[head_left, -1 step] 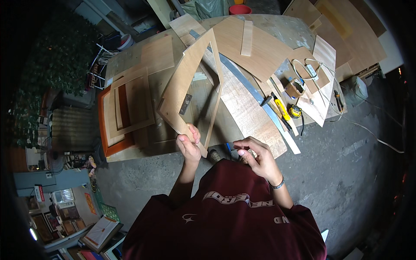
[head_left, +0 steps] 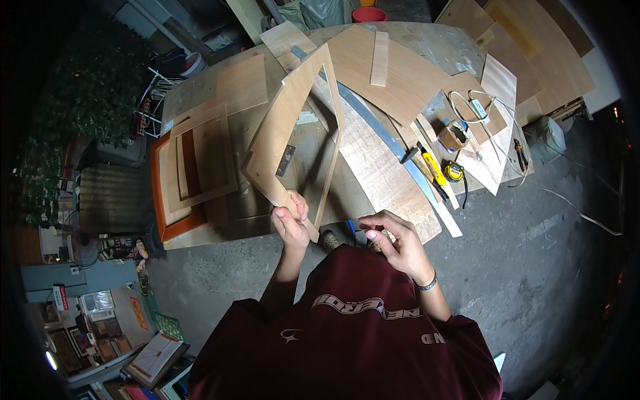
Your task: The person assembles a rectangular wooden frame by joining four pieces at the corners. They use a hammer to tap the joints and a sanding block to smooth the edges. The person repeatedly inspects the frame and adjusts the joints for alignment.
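My left hand (head_left: 292,220) is closed on the lower end of a thin plywood frame (head_left: 272,125), gripping it between thumb and fingers. The frame is held tilted above the worktable, with a large opening through it. My right hand (head_left: 395,241) hovers at the table's front edge, apart from the frame, its fingers loosely bent and the thumb a little away from them. I see nothing held in it. A small blue thing (head_left: 351,227) shows just left of its fingertips; its kind is unclear. A dark metal plate (head_left: 286,161) shows through the frame's opening.
On the worktable (head_left: 427,39), an orange-brown frame (head_left: 160,193) lies left, plywood sheets (head_left: 383,63) behind. Rightward are a long metal straightedge (head_left: 373,120), a hammer (head_left: 410,155), a yellow cutter (head_left: 433,167), a tape measure (head_left: 454,171), pliers (head_left: 521,155) and a corded power strip (head_left: 479,111).
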`<state>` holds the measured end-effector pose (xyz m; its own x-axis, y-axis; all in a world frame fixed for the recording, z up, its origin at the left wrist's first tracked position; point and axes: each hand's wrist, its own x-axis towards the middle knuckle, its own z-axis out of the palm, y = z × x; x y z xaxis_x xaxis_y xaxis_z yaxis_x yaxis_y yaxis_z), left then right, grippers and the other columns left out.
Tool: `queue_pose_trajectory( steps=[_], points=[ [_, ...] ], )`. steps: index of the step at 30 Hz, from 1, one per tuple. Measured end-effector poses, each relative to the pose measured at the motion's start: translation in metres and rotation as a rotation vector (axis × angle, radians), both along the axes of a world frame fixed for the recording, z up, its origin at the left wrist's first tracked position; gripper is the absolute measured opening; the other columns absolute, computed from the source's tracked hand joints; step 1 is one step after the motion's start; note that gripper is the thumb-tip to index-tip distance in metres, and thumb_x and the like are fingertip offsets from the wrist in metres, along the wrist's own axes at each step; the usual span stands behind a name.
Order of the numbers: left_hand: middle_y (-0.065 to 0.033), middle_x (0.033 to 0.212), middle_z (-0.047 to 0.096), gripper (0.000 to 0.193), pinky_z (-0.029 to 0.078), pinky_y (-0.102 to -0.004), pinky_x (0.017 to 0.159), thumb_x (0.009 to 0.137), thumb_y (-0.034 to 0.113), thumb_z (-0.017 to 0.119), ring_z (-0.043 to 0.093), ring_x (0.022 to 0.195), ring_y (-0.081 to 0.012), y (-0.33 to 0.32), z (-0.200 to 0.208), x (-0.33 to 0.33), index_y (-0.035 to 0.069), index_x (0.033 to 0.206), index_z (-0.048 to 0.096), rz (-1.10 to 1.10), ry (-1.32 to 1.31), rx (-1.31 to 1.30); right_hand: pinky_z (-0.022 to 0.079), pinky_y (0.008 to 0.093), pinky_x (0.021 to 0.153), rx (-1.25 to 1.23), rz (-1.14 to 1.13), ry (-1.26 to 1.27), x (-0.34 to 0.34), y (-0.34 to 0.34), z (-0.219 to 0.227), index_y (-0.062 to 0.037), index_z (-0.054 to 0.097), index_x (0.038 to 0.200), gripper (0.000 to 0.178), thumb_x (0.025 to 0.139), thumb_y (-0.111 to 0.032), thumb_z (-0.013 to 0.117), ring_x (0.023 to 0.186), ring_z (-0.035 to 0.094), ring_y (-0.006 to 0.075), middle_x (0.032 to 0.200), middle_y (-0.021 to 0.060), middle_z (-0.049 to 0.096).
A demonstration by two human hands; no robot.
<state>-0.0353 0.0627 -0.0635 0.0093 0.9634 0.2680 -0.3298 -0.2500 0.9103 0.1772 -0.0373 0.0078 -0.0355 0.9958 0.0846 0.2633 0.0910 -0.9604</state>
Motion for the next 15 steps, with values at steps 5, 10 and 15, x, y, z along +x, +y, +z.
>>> queue_pose_trajectory(
  steps=[5,10,15],
  points=[
    [-0.0027,0.071,0.045,0.061,0.03,-0.0229,0.054,0.103,0.061,0.035,0.04,0.06,-0.009,0.0063,-0.0035,0.0022,0.002,0.098,0.051,0.0,0.007,0.022,0.053,0.0322,0.082,0.025,-0.014,-0.015,0.0015,0.0053,-0.0031,0.0011,0.068,0.113,0.021,0.097,-0.012,0.065,0.091,0.069,0.022,0.102,0.0126,0.071],
    [-0.0029,0.074,0.045,0.064,0.031,-0.0226,0.054,0.101,0.065,0.037,0.04,0.061,-0.0093,0.0036,0.0005,0.0025,0.002,0.098,0.05,-0.018,0.028,0.024,0.053,0.0321,0.081,-0.029,-0.019,0.002,0.0007,0.0042,-0.0008,0.001,0.068,0.113,0.021,0.097,-0.011,0.065,0.09,0.069,0.0224,0.101,0.0127,0.071],
    [-0.0029,0.077,0.044,0.066,0.032,-0.0227,0.054,0.1,0.067,0.038,0.04,0.062,-0.0094,0.0015,0.0044,0.0024,0.003,0.098,0.049,-0.03,0.028,0.026,0.053,0.0361,0.082,0.005,-0.024,-0.012,-0.0011,0.0049,-0.0033,0.0002,0.068,0.112,0.022,0.094,-0.012,0.068,0.092,0.068,0.0294,0.101,0.0146,0.069]
  ],
)
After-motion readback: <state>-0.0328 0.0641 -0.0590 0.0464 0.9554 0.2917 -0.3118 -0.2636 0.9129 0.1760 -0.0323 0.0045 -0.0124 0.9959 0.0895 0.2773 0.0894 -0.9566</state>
